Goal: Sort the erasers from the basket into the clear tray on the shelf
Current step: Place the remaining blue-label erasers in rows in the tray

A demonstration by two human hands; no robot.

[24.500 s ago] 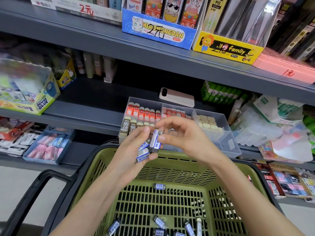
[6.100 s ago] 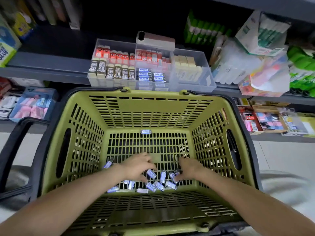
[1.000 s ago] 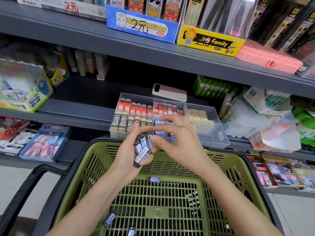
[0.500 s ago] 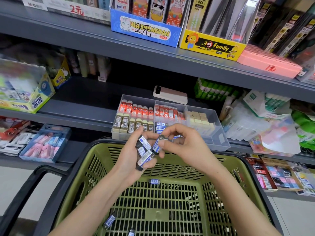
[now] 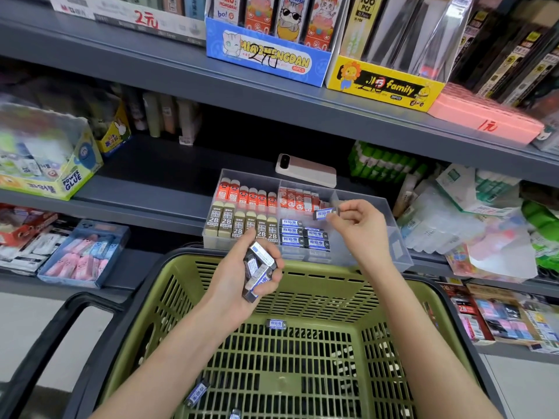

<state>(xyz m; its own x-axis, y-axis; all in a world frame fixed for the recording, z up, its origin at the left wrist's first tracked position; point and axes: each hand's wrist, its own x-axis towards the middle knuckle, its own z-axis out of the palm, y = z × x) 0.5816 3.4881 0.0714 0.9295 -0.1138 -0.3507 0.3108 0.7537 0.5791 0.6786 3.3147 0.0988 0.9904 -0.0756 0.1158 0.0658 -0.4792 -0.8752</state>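
**Eraser poised over the shelf tray**

A person's right hand point(image 5: 358, 234) pinches a small blue-and-white sleeved eraser point(image 5: 325, 213) between thumb and forefinger, with the other fingers curled. It holds the eraser roughly level above the middle compartment of the clear plastic tray point(image 5: 396, 249) on the grey metal shelf point(image 5: 145, 204), over rows of matching erasers. The left hand point(image 5: 239, 282), above the far rim of the olive-green slatted plastic basket point(image 5: 302, 294), grips a clutch of blue-and-white erasers point(image 5: 260, 272). One loose eraser point(image 5: 276, 324) lies on the basket floor by the far wall, and another point(image 5: 198, 393) lies beside the left forearm. Orange-sleeved and tan 2B erasers fill the tray's left compartment. A pale pink phone point(image 5: 305, 173) lies just behind the tray.
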